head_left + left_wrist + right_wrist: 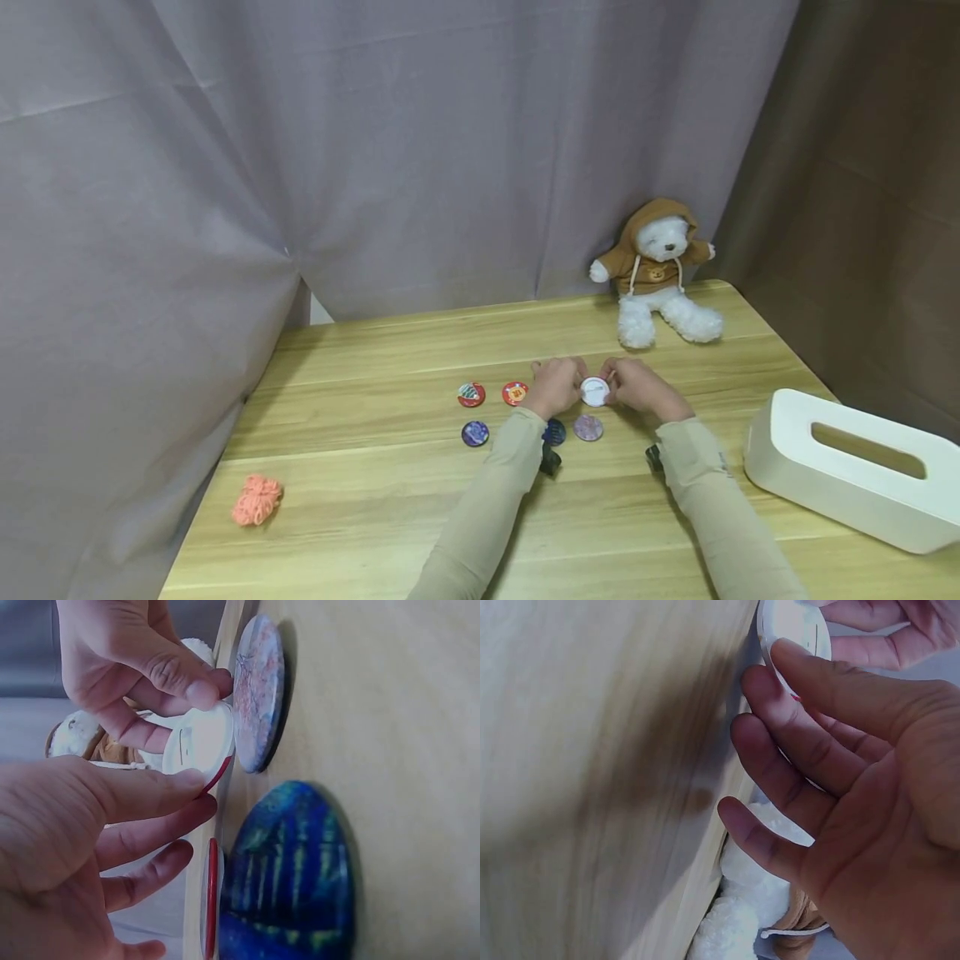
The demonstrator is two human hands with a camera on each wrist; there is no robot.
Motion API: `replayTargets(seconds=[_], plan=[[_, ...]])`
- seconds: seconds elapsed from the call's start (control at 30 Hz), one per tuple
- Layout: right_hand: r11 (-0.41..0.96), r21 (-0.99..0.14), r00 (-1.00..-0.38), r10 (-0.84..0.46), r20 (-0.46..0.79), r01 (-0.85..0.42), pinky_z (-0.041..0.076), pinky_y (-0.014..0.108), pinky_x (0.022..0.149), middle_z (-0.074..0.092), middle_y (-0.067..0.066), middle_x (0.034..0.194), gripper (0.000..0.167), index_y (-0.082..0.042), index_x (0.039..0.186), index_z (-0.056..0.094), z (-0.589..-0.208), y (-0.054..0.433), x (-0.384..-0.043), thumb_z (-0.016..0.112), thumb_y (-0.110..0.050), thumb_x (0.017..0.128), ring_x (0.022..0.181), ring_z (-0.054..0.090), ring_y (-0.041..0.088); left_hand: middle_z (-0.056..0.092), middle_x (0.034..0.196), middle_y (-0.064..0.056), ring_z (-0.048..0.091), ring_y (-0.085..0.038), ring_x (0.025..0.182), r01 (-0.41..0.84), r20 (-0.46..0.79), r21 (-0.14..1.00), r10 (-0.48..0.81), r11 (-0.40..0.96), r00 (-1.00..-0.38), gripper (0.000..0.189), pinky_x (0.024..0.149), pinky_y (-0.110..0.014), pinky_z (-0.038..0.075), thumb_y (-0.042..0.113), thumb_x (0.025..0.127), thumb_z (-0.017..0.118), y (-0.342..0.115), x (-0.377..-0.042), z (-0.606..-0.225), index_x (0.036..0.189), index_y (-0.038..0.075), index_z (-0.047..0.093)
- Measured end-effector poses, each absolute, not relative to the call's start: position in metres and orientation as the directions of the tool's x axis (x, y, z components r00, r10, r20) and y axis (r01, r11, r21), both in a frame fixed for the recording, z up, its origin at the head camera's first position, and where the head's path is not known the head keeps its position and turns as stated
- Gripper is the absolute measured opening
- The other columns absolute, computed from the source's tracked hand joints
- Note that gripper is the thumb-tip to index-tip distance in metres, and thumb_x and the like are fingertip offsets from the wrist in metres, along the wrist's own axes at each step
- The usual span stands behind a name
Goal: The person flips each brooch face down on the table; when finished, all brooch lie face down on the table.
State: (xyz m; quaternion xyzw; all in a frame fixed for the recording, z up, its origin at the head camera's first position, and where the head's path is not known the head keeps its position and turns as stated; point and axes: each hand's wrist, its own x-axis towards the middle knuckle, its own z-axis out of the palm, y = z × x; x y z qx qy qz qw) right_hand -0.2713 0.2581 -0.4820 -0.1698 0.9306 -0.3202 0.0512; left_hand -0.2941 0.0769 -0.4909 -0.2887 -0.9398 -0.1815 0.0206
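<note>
A round button badge (595, 392) is held with its white pin back facing me, and a red edge shows in the left wrist view. My left hand (553, 388) pinches its left side between thumb and fingers. On its other side my right hand (639, 388) pinches the rim with thumb and forefinger, the other fingers spread loosely. Below them on the table lie a dark blue badge (555, 432), partly covered by my left arm, and a pinkish-lilac badge (588, 427). Left of my hands are a red-orange badge (514, 393), a red-rimmed tree badge (471, 394) and a purple-blue badge (475, 433).
A white teddy bear (660, 271) in a brown hoodie sits at the table's back right. The white tissue box (795, 467) stands at the right edge. A bundle of coral yarn (257, 500) lies at the front left. Grey curtains (420, 167) hang behind the wooden table (360, 500).
</note>
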Motion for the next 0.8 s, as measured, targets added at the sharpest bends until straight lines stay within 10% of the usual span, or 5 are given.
replayTargets(seconds=[0.8], plan=[[0.812, -0.476, -0.918, -0.396, -0.026, -0.337, 0.048, 0.037, 0.067, 0.064, 0.002, 0.076, 0.019, 0.001, 0.094, 0.072, -0.4835, 0.2565, -0.2768, 0.082, -0.001, 0.078, 0.070, 0.055, 0.018, 0.070, 0.099, 0.009, 0.052, -0.018, 0.094, 0.521, 0.023, 0.343, 0.547, 0.782, -0.837, 0.018, 0.077, -0.035, 0.030, 0.027, 0.083, 0.084, 0.0789, -0.2976, -0.4952, 0.099, 0.020, 0.077]])
